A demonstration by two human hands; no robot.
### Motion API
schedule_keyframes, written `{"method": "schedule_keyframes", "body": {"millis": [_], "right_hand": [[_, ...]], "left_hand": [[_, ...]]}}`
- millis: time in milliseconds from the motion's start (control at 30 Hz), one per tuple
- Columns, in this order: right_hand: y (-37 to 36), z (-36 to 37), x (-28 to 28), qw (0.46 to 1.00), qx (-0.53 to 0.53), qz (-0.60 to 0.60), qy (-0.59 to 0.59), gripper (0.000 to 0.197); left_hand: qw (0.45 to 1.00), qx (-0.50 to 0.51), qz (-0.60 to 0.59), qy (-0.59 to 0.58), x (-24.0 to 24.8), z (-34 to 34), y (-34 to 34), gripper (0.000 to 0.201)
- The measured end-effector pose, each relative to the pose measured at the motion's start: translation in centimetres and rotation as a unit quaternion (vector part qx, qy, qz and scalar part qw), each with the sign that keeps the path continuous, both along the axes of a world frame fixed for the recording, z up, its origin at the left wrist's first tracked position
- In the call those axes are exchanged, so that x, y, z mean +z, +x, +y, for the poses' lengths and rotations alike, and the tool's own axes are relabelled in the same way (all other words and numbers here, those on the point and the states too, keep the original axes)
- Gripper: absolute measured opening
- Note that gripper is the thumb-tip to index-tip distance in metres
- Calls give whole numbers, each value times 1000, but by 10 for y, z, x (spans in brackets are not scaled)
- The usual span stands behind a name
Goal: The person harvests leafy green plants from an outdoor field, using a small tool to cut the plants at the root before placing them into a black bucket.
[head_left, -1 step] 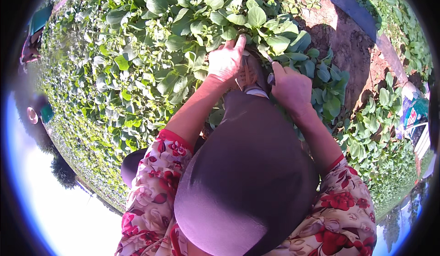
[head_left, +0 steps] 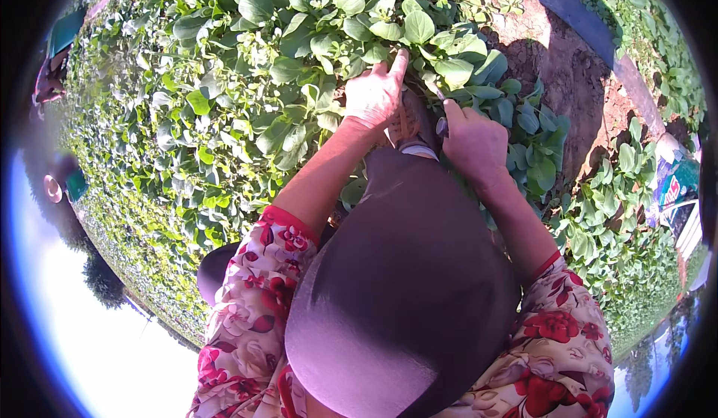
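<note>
My left hand (head_left: pixel 378 95) reaches in among leafy green plants (head_left: pixel 419 27), its index finger stretched out toward the stems. Leaves hide the tips of its other fingers, and I see nothing held there. Closed in a fist, my right hand (head_left: pixel 479 142) grips a small knife (head_left: pixel 434 87). The knife's thin blade points up and left, under the broad leaves, and the round end of its handle shows beside the palm. Between the two hands is my brown shoe (head_left: pixel 407 121), close against the plants.
Dense low greens (head_left: pixel 187 133) spread to the left. Bare reddish soil (head_left: pixel 572 92) with shadow lies at the right, then more plants (head_left: pixel 617 193). A printed green and purple package (head_left: pixel 677 182) is at the far right. My bent knee (head_left: pixel 404 268) fills the lower middle.
My left hand has shifted slightly to the right and farther into the leaves. The right hand and the knife have barely moved.
</note>
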State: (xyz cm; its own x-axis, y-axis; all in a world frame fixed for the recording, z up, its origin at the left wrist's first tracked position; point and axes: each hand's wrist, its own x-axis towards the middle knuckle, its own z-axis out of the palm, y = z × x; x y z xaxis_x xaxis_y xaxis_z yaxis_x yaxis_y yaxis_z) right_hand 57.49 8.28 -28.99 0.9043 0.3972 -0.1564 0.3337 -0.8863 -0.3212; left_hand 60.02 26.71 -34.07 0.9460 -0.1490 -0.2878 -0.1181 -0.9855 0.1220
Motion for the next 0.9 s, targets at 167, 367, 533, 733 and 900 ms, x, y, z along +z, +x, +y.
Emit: {"method": "schedule_keyframes", "body": {"millis": [167, 367, 533, 733, 900], "right_hand": [[0, 9, -9, 1000, -19, -11, -22, 9], [-3, 14, -8, 996, -49, 56, -42, 28], [-6, 22, -10, 986, -63, 155, -11, 38], [-5, 15, -15, 951, -117, 246, 148, 46], [-3, 26, -8, 948, -136, 222, 184, 44]], "left_hand": [[987, 27, 153, 40, -19, -13, 50, 42], [987, 112, 112, -20, -47, -8, 56, 27], [989, 58, 137, -16, -65, 6, 42, 32], [980, 132, 110, -95, -70, -7, 42, 36], [970, 169, 0, -173, -129, -2, 35, 25]]}}
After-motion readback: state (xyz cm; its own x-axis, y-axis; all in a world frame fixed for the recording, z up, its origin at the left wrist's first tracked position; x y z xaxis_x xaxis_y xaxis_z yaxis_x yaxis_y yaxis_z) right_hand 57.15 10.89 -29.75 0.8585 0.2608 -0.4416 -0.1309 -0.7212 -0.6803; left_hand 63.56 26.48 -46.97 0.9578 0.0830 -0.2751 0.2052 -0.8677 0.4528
